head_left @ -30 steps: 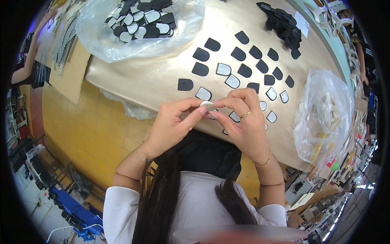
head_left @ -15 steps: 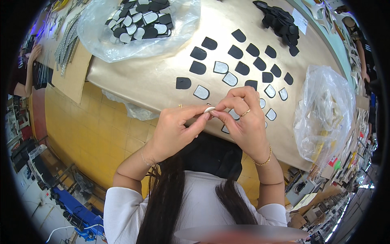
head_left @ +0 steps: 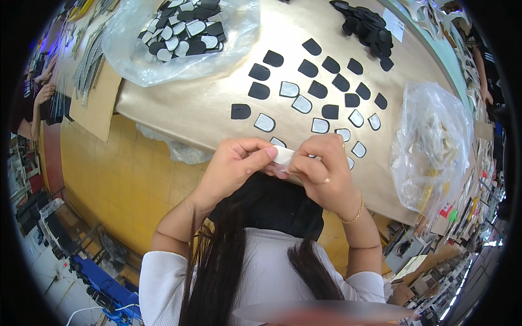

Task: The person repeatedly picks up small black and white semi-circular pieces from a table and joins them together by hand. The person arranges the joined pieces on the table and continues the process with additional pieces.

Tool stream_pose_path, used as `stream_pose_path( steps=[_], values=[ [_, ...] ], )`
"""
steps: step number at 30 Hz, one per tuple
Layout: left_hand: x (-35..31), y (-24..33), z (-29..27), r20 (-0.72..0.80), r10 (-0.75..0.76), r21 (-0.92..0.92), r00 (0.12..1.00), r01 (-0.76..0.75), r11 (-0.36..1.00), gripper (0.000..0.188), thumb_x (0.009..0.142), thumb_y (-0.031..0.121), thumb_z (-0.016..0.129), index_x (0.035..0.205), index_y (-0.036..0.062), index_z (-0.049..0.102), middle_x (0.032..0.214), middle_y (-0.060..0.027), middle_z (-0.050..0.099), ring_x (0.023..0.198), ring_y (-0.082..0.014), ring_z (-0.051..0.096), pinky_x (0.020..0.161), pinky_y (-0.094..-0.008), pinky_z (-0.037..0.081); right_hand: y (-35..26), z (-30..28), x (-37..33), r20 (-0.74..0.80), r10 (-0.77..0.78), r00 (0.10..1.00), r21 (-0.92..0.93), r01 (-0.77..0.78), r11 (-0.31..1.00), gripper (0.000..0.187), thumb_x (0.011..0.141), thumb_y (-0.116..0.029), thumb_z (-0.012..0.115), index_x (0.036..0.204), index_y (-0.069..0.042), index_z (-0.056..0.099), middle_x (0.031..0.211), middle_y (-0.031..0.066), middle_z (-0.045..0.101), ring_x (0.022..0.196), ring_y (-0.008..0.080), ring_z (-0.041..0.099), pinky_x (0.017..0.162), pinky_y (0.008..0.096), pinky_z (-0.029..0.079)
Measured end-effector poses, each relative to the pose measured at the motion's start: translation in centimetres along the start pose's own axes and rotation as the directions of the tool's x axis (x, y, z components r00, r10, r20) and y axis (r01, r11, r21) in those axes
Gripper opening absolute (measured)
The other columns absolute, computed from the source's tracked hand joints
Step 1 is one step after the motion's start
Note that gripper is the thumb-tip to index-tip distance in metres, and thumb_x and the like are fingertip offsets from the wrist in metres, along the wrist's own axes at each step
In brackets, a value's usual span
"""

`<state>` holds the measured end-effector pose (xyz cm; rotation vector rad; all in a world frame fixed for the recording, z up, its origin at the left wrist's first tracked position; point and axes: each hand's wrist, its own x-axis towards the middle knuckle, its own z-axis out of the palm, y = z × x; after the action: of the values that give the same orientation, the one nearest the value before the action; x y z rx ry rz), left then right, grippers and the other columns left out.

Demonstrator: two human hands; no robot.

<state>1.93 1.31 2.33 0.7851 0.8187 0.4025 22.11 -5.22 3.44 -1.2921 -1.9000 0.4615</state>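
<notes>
White piece (head_left: 284, 156) sits between both sets of fingertips. Left hand (head_left: 235, 164): thumb and fingers clamped on its 9-o'clock edge. Right hand (head_left: 327, 173): fingers pinched together on its 3-o'clock edge.

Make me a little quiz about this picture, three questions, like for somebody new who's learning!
1. True or false: the small white piece is between the fingers of the left hand and the right hand.

2. What fills the clear plastic bag at the upper left?
A. Wooden spoons
B. Black and silvery rounded pieces
C. Red apples

3. Fill in: beside the golden table, the floor is coloured ____.

Key: 1. True. 2. B. 3. Yellow.
</notes>
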Motion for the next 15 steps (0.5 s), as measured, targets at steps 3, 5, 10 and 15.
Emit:
stream_pose_path(
  steps=[3, 5, 10, 15],
  values=[
    [0.2, -0.1, 0.1, -0.033, 0.025, -0.021, 0.999, -0.026, 0.999, 0.025, 0.104, 0.014, 0.052, 0.101, -0.0056, 0.067, 0.086, -0.0159, 0.073, 0.073, -0.0222, 0.071, 0.073, -0.0329, 0.059, 0.1, -2.2, -2.9, -0.068, 0.192, 0.979, 0.115, -0.183, 0.976, 0.024, 0.078, 0.008, 0.071, 0.092, -0.009, 0.064, 0.093, 0.0056, 0.064, 0.086, 0.0253, 0.062, 0.080, 0.0362, 0.050],
    [0.4, -0.1, -0.3, -0.018, -0.037, -0.076, 0.999, 0.036, 0.996, 0.026, 0.105, 0.017, 0.051, 0.097, -0.0037, 0.064, 0.079, -0.0142, 0.070, 0.065, -0.0224, 0.068, 0.069, -0.0328, 0.057, 0.6, -4.9, -5.2, -0.348, 0.353, 0.868, 0.166, -0.314, 0.935, 0.018, 0.084, 0.006, 0.068, 0.097, -0.007, 0.065, 0.096, 0.0093, 0.066, 0.089, 0.0270, 0.063, 0.084, 0.0378, 0.052],
    [0.8, -1.4, -0.8, 0.259, -0.136, -0.430, 0.956, 0.240, 0.870, 0.031, 0.110, 0.028, 0.043, 0.094, 0.0048, 0.056, 0.064, -0.0070, 0.060, 0.048, -0.0174, 0.054, 0.055, -0.0297, 0.046, 1.3, -14.0, -9.6, -0.621, 0.487, 0.614, -0.573, -0.780, 0.252, 0.046, 0.086, -0.006, 0.074, 0.130, -0.004, 0.061, 0.131, 0.0250, 0.060, 0.123, 0.0367, 0.057, 0.106, 0.0428, 0.045],
    [1.5, -3.6, 0.7, 0.642, -0.099, -0.587, 0.760, 0.571, 0.574, 0.037, 0.113, 0.036, 0.031, 0.099, 0.0113, 0.055, 0.059, 0.0000, 0.049, 0.039, -0.0114, 0.041, 0.049, -0.0280, 0.034, -0.1, -13.6, -8.1, -0.594, 0.378, 0.711, -0.629, -0.702, 0.333, 0.070, 0.082, -0.020, 0.081, 0.145, -0.007, 0.053, 0.143, 0.0222, 0.055, 0.138, 0.0378, 0.047, 0.114, 0.0431, 0.036]
  ],
)
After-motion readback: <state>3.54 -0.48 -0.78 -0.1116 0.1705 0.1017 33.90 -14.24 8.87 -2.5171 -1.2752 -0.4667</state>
